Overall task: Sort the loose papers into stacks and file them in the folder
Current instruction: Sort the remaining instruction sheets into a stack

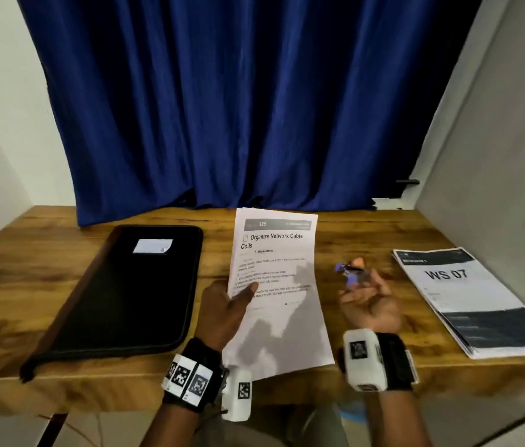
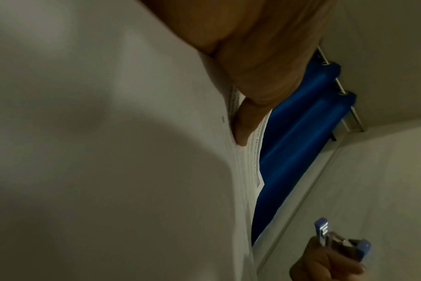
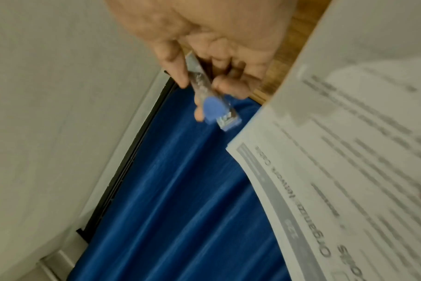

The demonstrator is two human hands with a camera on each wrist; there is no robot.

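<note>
Papers (image 1: 274,285) in left hand (image 1: 225,304), beside right hand (image 1: 367,298).

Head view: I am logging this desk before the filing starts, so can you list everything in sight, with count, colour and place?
Folder: one, black, closed, flat on the left of the table, small white label near its far end.
Held papers: a few sheets, white with black print, lifted over the table's middle, headed "Organize Network Cable Coils".
Paper stack: one, white and black, marked "WS 07", flat on the right.
Stapler: one, small, blue and metal, in the right hand.
Table: one, brown wood.
Curtain: one, dark blue, behind the table.
Left hand: grips the held papers' left edge.
Right hand: holds the stapler, beside the held papers.
</note>
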